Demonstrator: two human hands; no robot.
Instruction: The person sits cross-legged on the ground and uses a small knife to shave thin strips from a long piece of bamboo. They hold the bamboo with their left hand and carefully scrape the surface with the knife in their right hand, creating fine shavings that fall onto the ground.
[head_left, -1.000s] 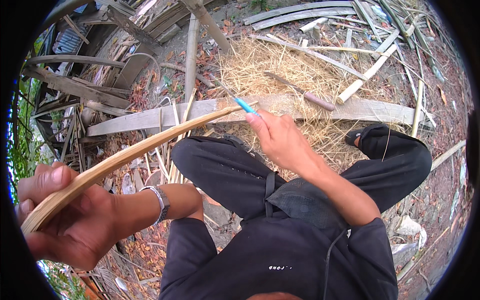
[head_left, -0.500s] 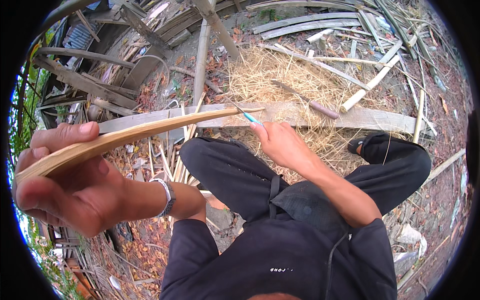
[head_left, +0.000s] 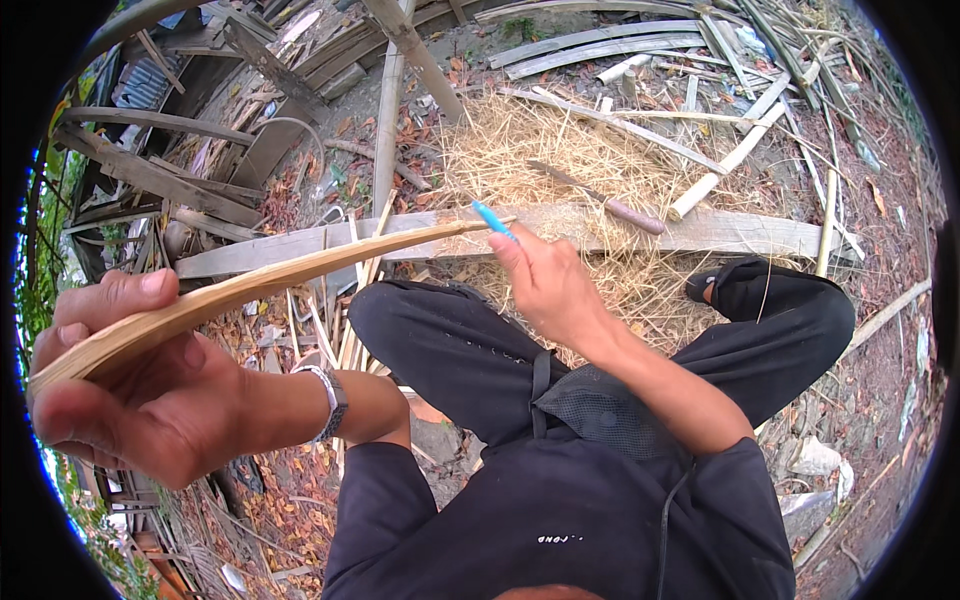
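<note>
My left hand (head_left: 165,395), with a metal watch at its wrist, is closed around the near end of a long, pale split bamboo strip (head_left: 280,280). The strip runs up and to the right, its thin far tip over a grey plank (head_left: 740,236). At that tip my right hand (head_left: 552,285) is closed on a small knife with a bright blue handle (head_left: 492,219). The blade cannot be made out now. On the plank and shavings beyond my right hand lies a larger knife (head_left: 632,214) with a long dark blade and a brownish handle.
Straw-like shavings (head_left: 500,150) pile up beyond and under the plank. Bamboo poles (head_left: 722,175) and long slats (head_left: 600,50) lie far right. An upright post (head_left: 425,60) and weathered timber (head_left: 150,180) stand far left. Thin strips (head_left: 335,320) lie beside my left knee.
The blue-handled knife has turned at the strip's tip, and its blade, visible before, no longer shows. My right hand has shifted slightly left; the left keeps its hold.
</note>
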